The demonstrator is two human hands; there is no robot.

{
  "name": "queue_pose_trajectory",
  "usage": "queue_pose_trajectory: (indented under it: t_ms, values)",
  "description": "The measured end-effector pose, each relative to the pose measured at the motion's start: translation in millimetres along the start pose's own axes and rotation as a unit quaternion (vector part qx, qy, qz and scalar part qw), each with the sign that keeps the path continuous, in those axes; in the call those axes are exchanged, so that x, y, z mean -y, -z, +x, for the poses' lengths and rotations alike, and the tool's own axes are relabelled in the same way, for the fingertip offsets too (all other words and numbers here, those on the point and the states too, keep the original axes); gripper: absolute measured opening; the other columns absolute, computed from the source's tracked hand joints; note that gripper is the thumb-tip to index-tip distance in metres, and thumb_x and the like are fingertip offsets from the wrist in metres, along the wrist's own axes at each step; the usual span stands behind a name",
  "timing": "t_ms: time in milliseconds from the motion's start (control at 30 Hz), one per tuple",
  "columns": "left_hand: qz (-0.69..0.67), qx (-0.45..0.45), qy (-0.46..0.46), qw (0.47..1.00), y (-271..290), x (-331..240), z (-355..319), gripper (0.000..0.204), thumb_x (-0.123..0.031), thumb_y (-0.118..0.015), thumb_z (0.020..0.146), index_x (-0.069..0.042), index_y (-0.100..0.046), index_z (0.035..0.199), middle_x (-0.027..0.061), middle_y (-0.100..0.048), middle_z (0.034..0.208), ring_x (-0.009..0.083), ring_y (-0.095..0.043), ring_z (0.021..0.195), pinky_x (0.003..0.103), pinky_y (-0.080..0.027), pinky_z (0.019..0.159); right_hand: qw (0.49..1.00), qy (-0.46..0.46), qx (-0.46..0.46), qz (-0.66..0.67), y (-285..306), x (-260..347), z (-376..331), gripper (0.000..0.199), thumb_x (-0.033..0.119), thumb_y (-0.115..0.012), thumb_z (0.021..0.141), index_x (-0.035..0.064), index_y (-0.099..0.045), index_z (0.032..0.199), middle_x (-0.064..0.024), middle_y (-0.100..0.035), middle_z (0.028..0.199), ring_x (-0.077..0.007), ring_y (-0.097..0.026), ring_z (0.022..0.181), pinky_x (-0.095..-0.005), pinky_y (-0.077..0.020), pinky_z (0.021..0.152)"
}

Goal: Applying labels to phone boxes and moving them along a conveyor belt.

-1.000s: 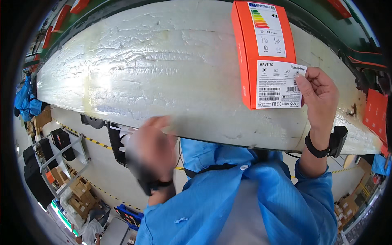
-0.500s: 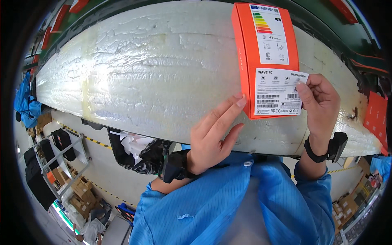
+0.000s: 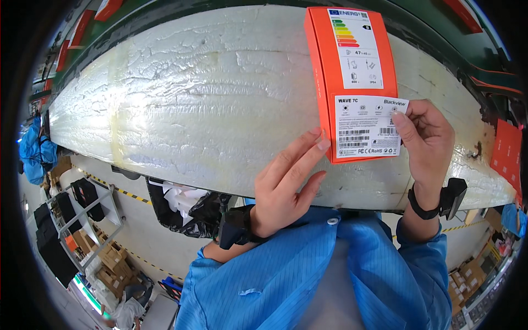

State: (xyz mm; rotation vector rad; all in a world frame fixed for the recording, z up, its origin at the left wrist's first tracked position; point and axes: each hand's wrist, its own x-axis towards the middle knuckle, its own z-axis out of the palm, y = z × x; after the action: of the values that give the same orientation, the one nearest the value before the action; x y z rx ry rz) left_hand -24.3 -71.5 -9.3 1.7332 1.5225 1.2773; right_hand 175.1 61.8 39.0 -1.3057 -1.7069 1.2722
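An orange box (image 3: 357, 91) lies on the film-covered worktable, with an energy label (image 3: 355, 49) on its upper face. On the lower part of that face is a white printed label (image 3: 360, 124). Its right edge sticks out past the side of the box. My right hand (image 3: 429, 135) pinches the label's upper right corner between thumb and forefinger. At the box's lower left edge, the fingertips of my left hand (image 3: 289, 184) rest on or against its side. The fingers of that hand are stretched out and hold nothing.
The worktable (image 3: 209, 99) has a wrinkled, shiny cover. Another flat orange piece (image 3: 506, 157) lies at its right end. Along the far edge runs a dark green strip (image 3: 434, 33). Below the near edge is a bin with a black bag (image 3: 201, 212); a shelf rack (image 3: 96, 220) stands left.
The box has shifted slightly left and toward me, and my right hand has moved along with it, still pinching the label corner. My left hand has barely moved.
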Motion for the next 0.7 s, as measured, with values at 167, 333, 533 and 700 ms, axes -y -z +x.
queue_pose_trajectory:
  t_ms: [167,333,533,700]
  values:
    - [0.024,0.008,-0.004,1.000,1,-4,4,0.056,0.005,-0.071,0.075,0.001,-0.055,0.128,0.0231,-0.055,0.130,0.0337,-0.058,0.117,0.036,-0.053,0.092,1.000,0.004,0.002,0.003,0,3,1,0.016,0.012,-0.071,0.088,-0.0013,-0.063,0.091,-0.0023,-0.066,0.076,-0.0044,-0.059,0.066,-0.0181,-0.0462,0.059]
    - [0.021,-0.033,-0.025,0.999,-11,4,0,0.063,-0.001,-0.075,0.069,-0.012,-0.060,0.129,0.0179,-0.056,0.128,0.0283,-0.064,0.102,0.034,-0.055,0.081,1.000,-0.010,-0.001,-0.016,-2,4,0,0.014,0.010,-0.071,0.087,-0.0012,-0.063,0.091,-0.0021,-0.066,0.076,-0.0043,-0.058,0.066,-0.0182,-0.0456,0.059]
    - [0.037,-0.010,-0.021,0.999,-10,1,4,0.063,-0.008,-0.076,0.070,-0.018,-0.059,0.130,0.0164,-0.052,0.131,0.0271,-0.063,0.100,0.034,-0.054,0.079,1.000,-0.012,-0.005,-0.003,-2,3,0,0.013,0.009,-0.070,0.088,-0.0016,-0.062,0.090,-0.0031,-0.066,0.075,-0.0047,-0.059,0.066,-0.0187,-0.0458,0.060]
    - [0.037,-0.012,-0.020,0.999,-10,2,4,0.064,-0.008,-0.076,0.069,-0.018,-0.059,0.130,0.0166,-0.052,0.130,0.0277,-0.063,0.100,0.034,-0.054,0.080,1.000,-0.011,0.003,-0.006,-2,4,2,0.013,0.008,-0.069,0.088,-0.0019,-0.062,0.090,-0.0033,-0.066,0.075,-0.0048,-0.059,0.066,-0.0187,-0.0460,0.060]
